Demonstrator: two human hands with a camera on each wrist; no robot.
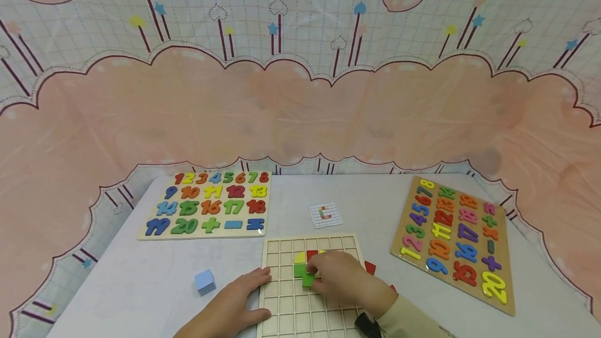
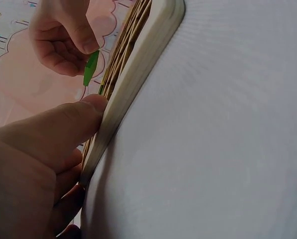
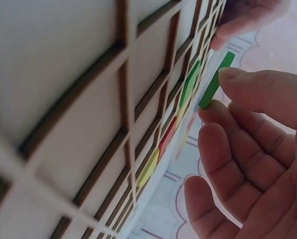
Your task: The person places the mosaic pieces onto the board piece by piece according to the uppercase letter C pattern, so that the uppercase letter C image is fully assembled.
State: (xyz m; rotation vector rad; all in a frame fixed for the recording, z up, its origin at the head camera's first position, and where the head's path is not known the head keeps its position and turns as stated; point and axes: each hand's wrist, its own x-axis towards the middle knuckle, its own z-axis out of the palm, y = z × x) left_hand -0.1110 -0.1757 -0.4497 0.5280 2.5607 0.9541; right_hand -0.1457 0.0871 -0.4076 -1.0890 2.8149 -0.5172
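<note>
My right hand (image 1: 340, 278) pinches a green square tile (image 3: 217, 80) between thumb and fingers, holding it just above the wooden grid board (image 1: 286, 322). Set in the board's cells are another green tile (image 1: 299, 270), a yellow piece (image 1: 300, 258) and a red tile (image 1: 312, 255). A second bit of yellow peeks out beside the red one, partly hidden by the right hand. My left hand (image 1: 237, 301) rests along the board's left edge, fingers extended, with its thumb touching the wooden rim in the left wrist view.
Beyond the board lies a small white card (image 1: 325, 215) with a coloured grid pattern. Number puzzle boards flank it, one on the left (image 1: 199, 235) and one on the right (image 1: 451, 270). A blue cube (image 1: 205, 282) sits at left; a red tile (image 1: 370, 267) lies by the board's right edge.
</note>
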